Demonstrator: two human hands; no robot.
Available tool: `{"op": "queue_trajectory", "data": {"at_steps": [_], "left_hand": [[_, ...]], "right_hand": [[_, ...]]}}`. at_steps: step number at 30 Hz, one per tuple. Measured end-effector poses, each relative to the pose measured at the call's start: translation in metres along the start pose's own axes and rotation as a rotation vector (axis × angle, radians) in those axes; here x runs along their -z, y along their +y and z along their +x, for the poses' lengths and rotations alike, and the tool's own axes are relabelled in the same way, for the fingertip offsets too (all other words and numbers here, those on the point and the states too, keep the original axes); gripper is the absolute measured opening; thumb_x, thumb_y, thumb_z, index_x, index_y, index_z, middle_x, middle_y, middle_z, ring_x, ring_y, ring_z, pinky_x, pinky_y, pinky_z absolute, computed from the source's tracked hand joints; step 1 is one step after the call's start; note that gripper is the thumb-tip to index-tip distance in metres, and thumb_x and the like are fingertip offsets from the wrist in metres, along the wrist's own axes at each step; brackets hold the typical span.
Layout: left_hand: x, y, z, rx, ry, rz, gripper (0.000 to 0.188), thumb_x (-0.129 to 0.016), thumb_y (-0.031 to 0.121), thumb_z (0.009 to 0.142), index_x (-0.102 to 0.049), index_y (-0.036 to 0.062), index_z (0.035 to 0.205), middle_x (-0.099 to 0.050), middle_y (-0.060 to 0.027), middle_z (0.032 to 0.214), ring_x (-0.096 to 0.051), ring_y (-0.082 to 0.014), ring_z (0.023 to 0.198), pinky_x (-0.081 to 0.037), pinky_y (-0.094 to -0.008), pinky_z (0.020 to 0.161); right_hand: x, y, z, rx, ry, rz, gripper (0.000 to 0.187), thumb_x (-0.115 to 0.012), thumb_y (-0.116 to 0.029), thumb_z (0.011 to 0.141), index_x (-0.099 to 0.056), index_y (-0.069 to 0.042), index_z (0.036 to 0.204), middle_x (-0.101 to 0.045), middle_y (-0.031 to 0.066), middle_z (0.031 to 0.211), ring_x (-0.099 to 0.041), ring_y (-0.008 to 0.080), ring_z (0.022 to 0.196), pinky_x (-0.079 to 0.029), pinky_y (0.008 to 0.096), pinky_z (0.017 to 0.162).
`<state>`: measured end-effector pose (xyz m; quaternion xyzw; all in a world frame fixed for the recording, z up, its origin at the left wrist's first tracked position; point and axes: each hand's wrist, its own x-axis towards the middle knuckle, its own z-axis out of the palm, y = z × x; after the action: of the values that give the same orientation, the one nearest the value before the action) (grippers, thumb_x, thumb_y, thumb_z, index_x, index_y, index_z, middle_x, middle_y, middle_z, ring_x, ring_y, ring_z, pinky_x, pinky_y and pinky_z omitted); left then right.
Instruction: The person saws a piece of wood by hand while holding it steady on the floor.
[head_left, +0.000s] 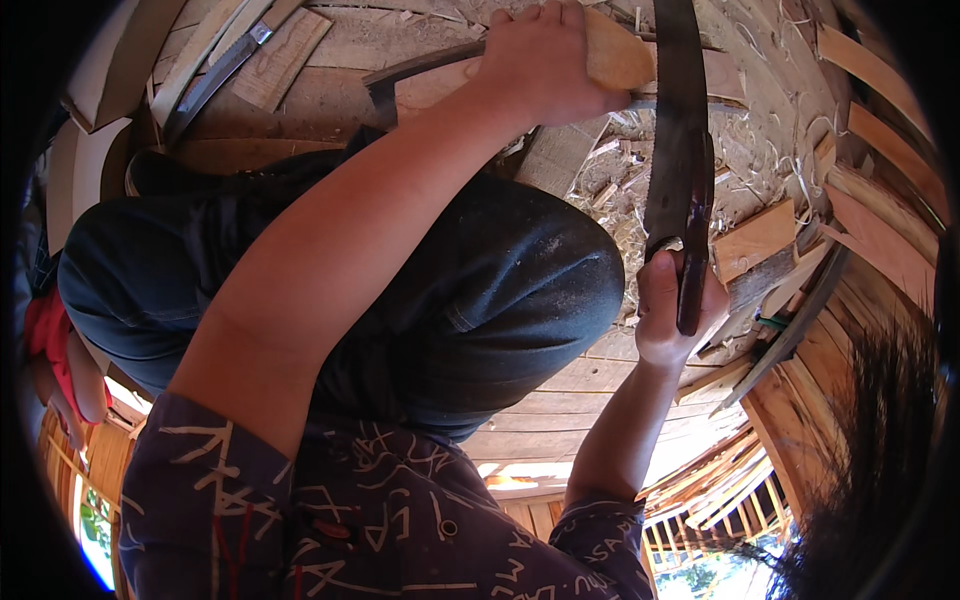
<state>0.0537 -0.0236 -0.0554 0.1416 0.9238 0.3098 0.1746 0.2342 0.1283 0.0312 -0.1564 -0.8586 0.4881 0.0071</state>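
My right hand is wrapped round the dark handle of a handsaw, its thumb on the near side. The saw's long toothed blade points away from me and runs out of the top of the view. Left of the blade, my left hand grips a pale piece of wood with a rounded end, fingers curled over its far side. That end lies close to the blade; I cannot tell whether the teeth touch it. A wooden board lies beneath my left hand and wrist.
Wood shavings and offcuts litter the plank floor. A long dark tool with a metal collar lies at the far left beside a small board. Planks line the right side. Another person's hand shows at the left edge, near red cloth.
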Motion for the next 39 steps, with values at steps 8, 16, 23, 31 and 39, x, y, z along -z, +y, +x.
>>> {"op": "queue_trajectory", "data": {"at_steps": [8, 16, 23, 31, 39], "left_hand": [[0.008, 0.004, -0.002, -0.031, -0.027, 0.017, 0.096, -0.069, 0.057, 0.071, -0.043, -0.0095, 0.134, -0.056, -0.024, 0.129, -0.055, -0.0341, 0.122, -0.039, -0.0477, 0.102], [-0.001, -0.005, 0.009, 0.007, -0.006, 0.043, 0.099, -0.068, 0.057, 0.071, -0.039, -0.0099, 0.138, -0.055, -0.0246, 0.132, -0.053, -0.0335, 0.125, -0.037, -0.0475, 0.107], [0.001, -0.007, 0.005, -0.052, -0.029, 0.027, 0.102, -0.071, 0.056, 0.069, -0.038, -0.0092, 0.14, -0.054, -0.026, 0.132, -0.052, -0.0337, 0.126, -0.037, -0.0462, 0.108], [0.002, -0.008, 0.004, -0.188, -0.097, 0.132, 0.104, -0.076, 0.052, 0.064, -0.038, -0.0071, 0.141, -0.054, -0.0233, 0.132, -0.052, -0.0328, 0.125, -0.036, -0.0461, 0.107], [-0.004, 0.004, -0.007, -0.195, -0.059, 0.019, 0.099, -0.078, 0.049, 0.064, -0.042, -0.0054, 0.138, -0.054, -0.0199, 0.131, -0.052, -0.0314, 0.125, -0.036, -0.0471, 0.105]], "right_hand": [[0.006, -0.02, -0.01, -0.133, 0.021, 0.032, 0.026, -0.068, -0.008, 0.087, -0.055, -0.001, 0.066, -0.046, -0.0009, 0.052, -0.035, 0.0053, 0.049, -0.023, 0.0262, 0.046], [0.017, -0.039, -0.057, -0.089, -0.064, -0.053, 0.026, -0.061, -0.01, 0.089, -0.053, -0.003, 0.066, -0.045, 0.0007, 0.048, -0.036, 0.0054, 0.041, -0.023, 0.0225, 0.041], [0.028, -0.05, -0.061, -0.052, -0.064, -0.197, 0.027, -0.061, -0.016, 0.089, -0.053, -0.002, 0.067, -0.043, 0.0003, 0.046, -0.034, 0.0053, 0.039, -0.022, 0.0224, 0.04], [0.021, -0.051, -0.022, 0.007, -0.08, -0.136, 0.031, -0.062, -0.015, 0.094, -0.047, -0.004, 0.069, -0.039, -0.0005, 0.047, -0.032, 0.0051, 0.037, -0.022, 0.0221, 0.035], [-0.009, -0.028, -0.001, -0.118, 0.025, 0.001, 0.026, -0.068, -0.006, 0.088, -0.054, -0.001, 0.066, -0.047, -0.0014, 0.053, -0.035, 0.0046, 0.05, -0.024, 0.025, 0.047]]}}
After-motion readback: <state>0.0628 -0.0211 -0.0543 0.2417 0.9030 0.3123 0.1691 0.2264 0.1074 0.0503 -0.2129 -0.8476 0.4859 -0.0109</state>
